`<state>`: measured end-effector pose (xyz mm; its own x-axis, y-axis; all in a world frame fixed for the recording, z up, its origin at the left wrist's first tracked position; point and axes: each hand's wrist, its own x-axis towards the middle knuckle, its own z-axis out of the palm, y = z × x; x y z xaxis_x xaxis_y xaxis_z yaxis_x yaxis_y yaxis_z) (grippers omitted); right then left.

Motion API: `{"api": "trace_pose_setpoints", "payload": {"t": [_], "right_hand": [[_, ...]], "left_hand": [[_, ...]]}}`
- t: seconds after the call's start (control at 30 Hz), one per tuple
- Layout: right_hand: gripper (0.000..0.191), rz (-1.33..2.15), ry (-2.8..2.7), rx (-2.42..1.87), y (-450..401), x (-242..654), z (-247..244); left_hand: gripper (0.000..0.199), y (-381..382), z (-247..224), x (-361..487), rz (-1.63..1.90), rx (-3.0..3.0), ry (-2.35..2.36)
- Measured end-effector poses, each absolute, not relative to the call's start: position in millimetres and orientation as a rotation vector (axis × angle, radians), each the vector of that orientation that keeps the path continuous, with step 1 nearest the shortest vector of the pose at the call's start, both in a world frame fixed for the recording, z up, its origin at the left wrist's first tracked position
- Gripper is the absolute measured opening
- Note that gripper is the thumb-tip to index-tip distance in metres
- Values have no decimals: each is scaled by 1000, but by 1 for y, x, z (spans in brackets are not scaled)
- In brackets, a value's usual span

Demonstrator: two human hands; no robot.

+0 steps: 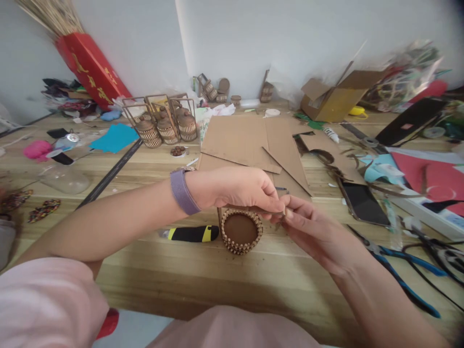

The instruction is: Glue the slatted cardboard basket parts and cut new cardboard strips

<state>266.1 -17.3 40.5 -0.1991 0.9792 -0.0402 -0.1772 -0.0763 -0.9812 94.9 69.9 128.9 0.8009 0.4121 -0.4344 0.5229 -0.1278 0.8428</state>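
My left hand, with a purple band at its wrist, reaches across the middle and is closed on a thin brown strip. Thumb and fingers of my right hand pinch the end of that strip, close against the left fingertips. Just below the left hand, a small round basket with a beaded-looking rim and a brown inside stands on the wooden table. The strip runs above the basket's back edge. A black and yellow utility knife lies left of the basket.
Cardboard sheets lie behind my hands. Small lidded baskets with tall handles stand at the back left. Blue-handled pliers, a phone and brown strips are on the right. An open box stands behind.
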Motion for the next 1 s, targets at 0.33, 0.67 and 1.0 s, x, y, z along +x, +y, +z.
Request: {"api": "trace_pose_setpoints", "payload": {"t": [0.33,0.67,1.0], "right_hand": [[39,1557,-1276,-960,-12,270,36],[35,1636,-1278,-842,-6,270,33],[36,1689,-1191,-798,-4,270,28]], "left_hand": [[23,73,129,96,-95,1593,745],[19,70,128,97,-70,1635,729],[22,67,132,97,-74,1690,717]]}}
